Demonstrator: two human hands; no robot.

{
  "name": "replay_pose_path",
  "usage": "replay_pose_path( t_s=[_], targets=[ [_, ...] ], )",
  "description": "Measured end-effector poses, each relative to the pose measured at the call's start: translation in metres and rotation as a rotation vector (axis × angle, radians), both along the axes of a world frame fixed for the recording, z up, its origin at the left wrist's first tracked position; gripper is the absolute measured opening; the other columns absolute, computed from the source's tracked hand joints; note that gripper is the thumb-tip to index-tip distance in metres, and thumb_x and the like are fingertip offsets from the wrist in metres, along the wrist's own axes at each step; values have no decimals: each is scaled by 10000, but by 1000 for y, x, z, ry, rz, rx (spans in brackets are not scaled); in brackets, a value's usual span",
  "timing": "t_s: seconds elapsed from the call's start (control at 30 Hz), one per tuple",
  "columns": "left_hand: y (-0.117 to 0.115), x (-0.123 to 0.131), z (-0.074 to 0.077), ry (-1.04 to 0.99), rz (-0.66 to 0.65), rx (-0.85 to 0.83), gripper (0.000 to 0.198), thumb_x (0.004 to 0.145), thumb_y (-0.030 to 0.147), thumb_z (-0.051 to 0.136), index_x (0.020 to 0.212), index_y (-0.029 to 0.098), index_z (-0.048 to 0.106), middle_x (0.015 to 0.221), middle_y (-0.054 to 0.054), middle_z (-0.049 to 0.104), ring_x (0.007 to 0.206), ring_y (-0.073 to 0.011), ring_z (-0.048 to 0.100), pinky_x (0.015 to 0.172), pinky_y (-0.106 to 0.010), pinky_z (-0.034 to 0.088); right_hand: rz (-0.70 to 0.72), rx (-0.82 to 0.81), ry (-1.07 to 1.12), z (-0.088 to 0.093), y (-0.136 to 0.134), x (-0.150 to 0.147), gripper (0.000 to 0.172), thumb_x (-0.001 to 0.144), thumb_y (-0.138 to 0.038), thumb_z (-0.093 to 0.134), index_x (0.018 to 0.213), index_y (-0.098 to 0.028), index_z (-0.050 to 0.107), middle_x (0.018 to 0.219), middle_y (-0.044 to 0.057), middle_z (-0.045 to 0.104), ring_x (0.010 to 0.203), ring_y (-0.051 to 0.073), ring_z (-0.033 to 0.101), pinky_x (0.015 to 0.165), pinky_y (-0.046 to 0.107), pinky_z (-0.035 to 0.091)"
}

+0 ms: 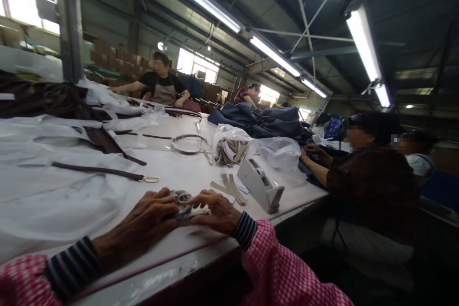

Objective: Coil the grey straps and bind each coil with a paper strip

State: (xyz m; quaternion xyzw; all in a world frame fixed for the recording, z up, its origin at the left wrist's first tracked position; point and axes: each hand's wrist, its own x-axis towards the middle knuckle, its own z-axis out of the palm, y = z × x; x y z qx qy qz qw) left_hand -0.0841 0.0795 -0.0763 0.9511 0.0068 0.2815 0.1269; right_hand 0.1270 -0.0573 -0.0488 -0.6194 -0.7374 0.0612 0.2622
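My left hand (150, 215) and my right hand (215, 210) meet near the front edge of the white table (179, 167). Between their fingertips they pinch a small bundle (186, 206) with a metal buckle ring and pale paper or tape wrapped round it. Both hands have fingers curled and pressed on it. Several tan paper strips (229, 186) lie just beyond my right hand. A grey tape dispenser (260, 184) stands to the right of them.
Brown straps with a gold clasp (150, 179) lie over clear plastic sheets at left. A plastic bag of strips (229, 146) and a coiled belt (188, 143) sit mid-table. Dark blue garments (261, 122) pile beyond. Other people sit at the right and far side.
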Motion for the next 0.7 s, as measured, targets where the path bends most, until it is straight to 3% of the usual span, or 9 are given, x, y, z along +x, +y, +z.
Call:
replay_pose_path(
  t_s=[0.07, 0.13, 0.23, 0.37, 0.5, 0.7],
  targets=[
    [3, 1, -1, 30, 9, -85, 242, 981, 403, 590, 866, 222, 702, 876, -31, 673, 871, -213, 542, 752, -308, 388, -149, 30, 64, 9, -7, 28, 279, 875, -300, 772, 1142, -241, 718, 1010, 8, 690, 860, 149, 650, 763, 256, 503],
    [7, 2, 3, 26, 49, -239, 271, 964, 448, 596, 872, 220, 710, 861, -27, 660, 876, -219, 542, 772, -312, 394, -362, 93, 30, 14, -12, 60, 95, 923, -208, 665, 992, -183, 725, 956, 36, 668, 832, 159, 631, 780, 290, 485],
    [9, 4, 12, -37, 166, -551, 338, 923, 513, 619, 841, 199, 713, 812, -19, 617, 816, -212, 533, 737, -310, 379, -540, 99, -46, 8, -17, 99, 124, 854, -147, 682, 735, -163, 654, 806, 49, 616, 818, 208, 602, 782, 354, 446],
    [3, 2, 22, -92, 156, -990, 449, 880, 584, 653, 718, 165, 648, 710, 3, 528, 689, -163, 448, 623, -279, 314, -616, 27, -78, -13, -14, 122, 224, 751, -165, 774, 630, -180, 587, 694, 36, 583, 710, 204, 572, 650, 340, 400],
    [-4, -1, 21, -174, 65, -1299, 421, 845, 561, 722, 760, 153, 661, 759, -6, 568, 698, -154, 460, 626, -260, 351, -653, -38, -42, -23, -5, 130, 201, 759, -174, 768, 633, -169, 611, 643, 33, 570, 636, 187, 569, 592, 338, 378],
    [-2, -2, 15, -199, -27, -1513, 366, 846, 510, 765, 886, 148, 723, 851, -29, 644, 754, -152, 533, 647, -230, 416, -689, -41, 10, -22, 3, 139, 195, 630, -154, 806, 682, -179, 619, 725, 16, 615, 705, 218, 608, 647, 348, 467]
  ],
)
